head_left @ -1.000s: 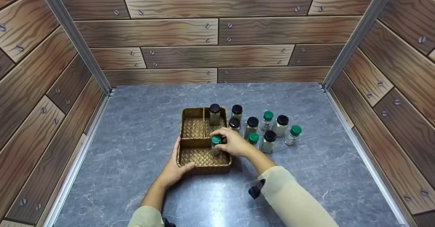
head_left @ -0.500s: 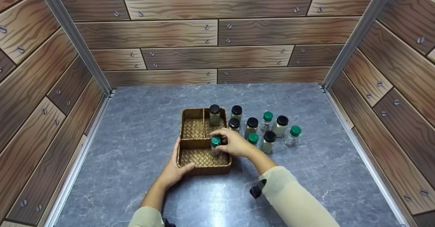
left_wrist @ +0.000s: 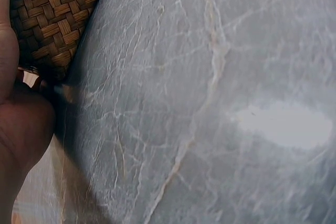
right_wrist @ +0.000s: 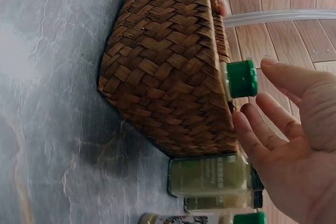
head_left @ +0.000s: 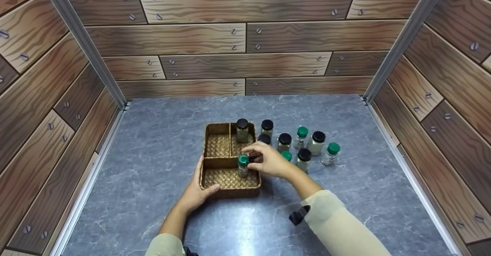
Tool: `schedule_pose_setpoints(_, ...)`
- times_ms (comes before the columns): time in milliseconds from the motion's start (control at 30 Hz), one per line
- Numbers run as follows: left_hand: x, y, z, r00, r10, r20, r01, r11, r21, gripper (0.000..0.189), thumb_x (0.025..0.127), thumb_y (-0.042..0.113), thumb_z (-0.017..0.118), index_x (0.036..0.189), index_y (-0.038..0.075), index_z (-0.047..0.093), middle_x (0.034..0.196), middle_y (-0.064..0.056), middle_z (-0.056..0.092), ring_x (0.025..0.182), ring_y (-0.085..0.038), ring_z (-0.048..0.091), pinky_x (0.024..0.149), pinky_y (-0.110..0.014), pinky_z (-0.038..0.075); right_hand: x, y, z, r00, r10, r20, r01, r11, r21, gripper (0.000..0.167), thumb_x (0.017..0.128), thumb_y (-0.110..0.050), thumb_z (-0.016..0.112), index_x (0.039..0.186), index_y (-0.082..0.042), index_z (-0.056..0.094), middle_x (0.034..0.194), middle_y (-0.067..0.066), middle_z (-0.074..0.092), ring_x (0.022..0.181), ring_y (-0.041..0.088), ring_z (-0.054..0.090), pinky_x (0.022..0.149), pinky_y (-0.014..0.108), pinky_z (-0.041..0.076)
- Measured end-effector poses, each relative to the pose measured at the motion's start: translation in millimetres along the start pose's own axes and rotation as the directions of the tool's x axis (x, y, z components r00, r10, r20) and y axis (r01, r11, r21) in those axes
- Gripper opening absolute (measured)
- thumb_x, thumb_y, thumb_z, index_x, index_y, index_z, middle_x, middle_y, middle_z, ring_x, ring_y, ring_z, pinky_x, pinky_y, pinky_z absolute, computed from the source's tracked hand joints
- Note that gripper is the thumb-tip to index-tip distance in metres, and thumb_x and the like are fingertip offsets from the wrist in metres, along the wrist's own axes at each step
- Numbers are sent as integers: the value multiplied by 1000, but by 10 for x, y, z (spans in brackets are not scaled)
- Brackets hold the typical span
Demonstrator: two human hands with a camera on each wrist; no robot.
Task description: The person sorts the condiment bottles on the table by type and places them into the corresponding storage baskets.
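A woven basket (head_left: 231, 192) with three compartments stands on the grey marbled table. At its front left corner my left hand (head_left: 193, 191) holds on, thumb over the front rim and fingers along the left wall. In the front compartment, toward its right, a green-capped spice jar (head_left: 243, 166) stands upright. Right beside that jar is my right hand (head_left: 270, 162), fingers spread; the right wrist view shows a gap between them and the green cap (right_wrist: 242, 78). A black-capped jar (head_left: 242, 131) stands in the back right compartment.
Right of the basket several more spice jars stand close together, among them a black-capped one (head_left: 316, 143) and a green-capped one (head_left: 330, 154). The nearest stand right by the basket's wall. Wood-patterned panels (head_left: 245, 37) enclose the table at the back and sides.
My right hand has let go of the green-capped jar and drawn slightly to the right, its fingers opening. The jar stays in the front compartment. My left hand has not moved.
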State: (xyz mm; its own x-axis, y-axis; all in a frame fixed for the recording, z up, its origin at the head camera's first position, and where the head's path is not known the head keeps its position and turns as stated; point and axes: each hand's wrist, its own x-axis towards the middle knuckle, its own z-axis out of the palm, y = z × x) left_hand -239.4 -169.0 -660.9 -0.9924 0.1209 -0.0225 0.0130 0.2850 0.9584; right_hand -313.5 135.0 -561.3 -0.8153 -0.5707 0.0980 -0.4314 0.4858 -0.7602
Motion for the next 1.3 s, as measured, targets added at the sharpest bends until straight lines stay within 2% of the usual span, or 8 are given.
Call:
schedule_pose_setpoints(200, 3, -13, 11, 1000, 10, 2, -10, 1000, -22, 118, 91, 23, 88, 176, 28, 6, 183, -20, 10, 168, -47, 15, 135, -70, 13, -146, 0, -117, 1000, -10, -23, 10, 999, -32, 55, 91, -8, 84, 144, -12, 68, 137, 12, 67, 125, 38, 68, 110, 52, 59)
schedule_pose_setpoints(333, 3, -6, 18, 1000, 17, -1, -17, 1000, -24, 119, 90, 21, 88, 176, 27, 7, 183, -21, 11, 167, -48, 16, 135, -70, 13, -237, -1, -189, 999, -14, -41, 11, 998, -60, 56, 91, -10, 84, 144, -16, 68, 137, 11, 67, 126, 36, 68, 112, 56, 57)
schedule_pose_setpoints(433, -1, 2, 22, 1000, 17, -2, -17, 1000, -15, 119, 90, 21, 89, 176, 27, 7, 183, -21, 10, 167, -49, 16, 134, -71, 13, -296, -10, -253, 999, -9, -50, 7, 999, -51, 55, 92, -10, 84, 144, -18, 68, 138, 8, 66, 126, 35, 67, 111, 53, 58)
schedule_pose_setpoints(567, -4, 10, 26, 1000, 14, -5, -14, 1000, -6, 118, 90, 23, 88, 176, 27, 8, 183, -19, 10, 167, -49, 16, 134, -71, 13, -393, -9, -362, 997, -1, -77, -4, 998, -62, 55, 92, -10, 84, 144, -18, 68, 139, 7, 66, 119, 29, 69, 105, 42, 63)
schedule_pose_setpoints(733, -3, 3, 15, 1000, 19, -4, -19, 1000, -14, 118, 91, 22, 88, 176, 27, 7, 184, -18, 8, 168, -47, 14, 135, -70, 11, -495, 41, -507, 993, -3, -119, -3, 999, -49, 54, 92, -8, 84, 143, -13, 69, 137, 11, 66, 113, 26, 70, 104, 46, 63)
schedule_pose_setpoints(800, 0, 5, 12, 1000, 19, -3, -19, 1000, -15, 118, 91, 23, 88, 176, 26, 7, 184, -18, 8, 168, -47, 13, 135, -70, 11, -524, 67, -560, 991, -9, -136, 4, 999, -37, 52, 93, -6, 84, 142, -12, 69, 137, 12, 66, 116, 29, 70, 106, 50, 62)
schedule_pose_setpoints(1067, -3, 3, 15, 1000, 14, 3, -14, 1000, -15, 119, 90, 26, 88, 176, 25, 6, 183, -21, 9, 167, -49, 14, 134, -72, 13, -648, 180, -746, 980, 29, -195, -33, 999, -15, 51, 93, -5, 84, 141, -12, 70, 140, 11, 67, 124, 40, 68, 107, 52, 61)
schedule_pose_setpoints(1300, -10, -3, 3, 1000, 1, 3, -1, 1000, -19, 120, 90, 26, 89, 176, 29, 6, 183, -21, 13, 165, -52, 20, 133, -73, 17, -748, 303, -895, 973, 84, -215, -86, 996, 0, 52, 94, -3, 82, 144, -8, 68, 141, 10, 65, 130, 39, 66, 113, 55, 57)
